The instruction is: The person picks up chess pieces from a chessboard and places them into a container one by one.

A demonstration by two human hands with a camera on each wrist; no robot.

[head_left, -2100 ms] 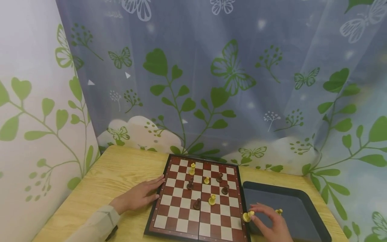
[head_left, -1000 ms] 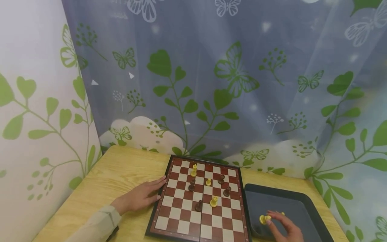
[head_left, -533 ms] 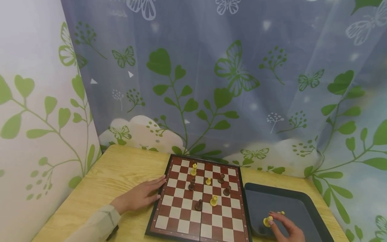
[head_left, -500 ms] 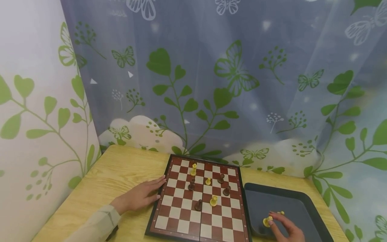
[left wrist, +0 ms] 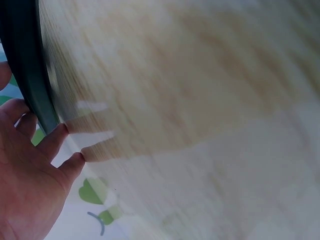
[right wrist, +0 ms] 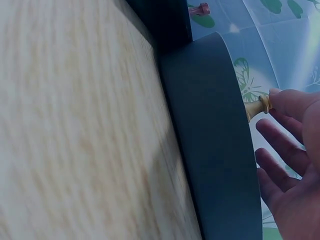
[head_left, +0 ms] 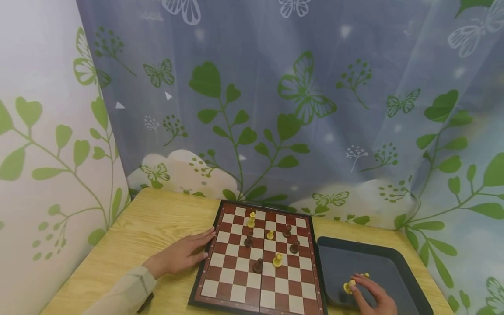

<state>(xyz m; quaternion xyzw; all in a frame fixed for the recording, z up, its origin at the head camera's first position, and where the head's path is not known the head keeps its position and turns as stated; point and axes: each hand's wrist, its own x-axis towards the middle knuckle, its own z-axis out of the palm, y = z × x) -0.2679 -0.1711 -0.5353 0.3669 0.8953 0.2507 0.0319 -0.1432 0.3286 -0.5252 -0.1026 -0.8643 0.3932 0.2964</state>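
Observation:
My right hand (head_left: 374,298) pinches a yellow chess piece (head_left: 348,287) between thumb and fingertips, inside the outline of the dark tray (head_left: 342,258); whether the base touches the tray floor I cannot tell. In the right wrist view, the piece (right wrist: 256,107) shows past the tray wall (right wrist: 210,130), its lower end hidden. Behind those fingers another yellow piece (head_left: 366,275) is partly covered. My left hand (head_left: 181,256) touches the left edge of the chessboard (head_left: 209,288), fingers extended. From the left wrist, fingertips (left wrist: 75,159) meet the table beside the board's dark side.
On the board stand a tall yellow piece (head_left: 251,220), a small yellow pawn (head_left: 270,235), another yellow piece (head_left: 277,260) and several brown pieces (head_left: 257,266). The tray sits against the board's right side on the wooden table (head_left: 165,214). A patterned curtain (head_left: 252,109) hangs behind.
My right hand has carried the yellow piece from the board's right edge rightward over the tray, turning it more upright. Over the last half second it barely moves. My left hand has stayed put.

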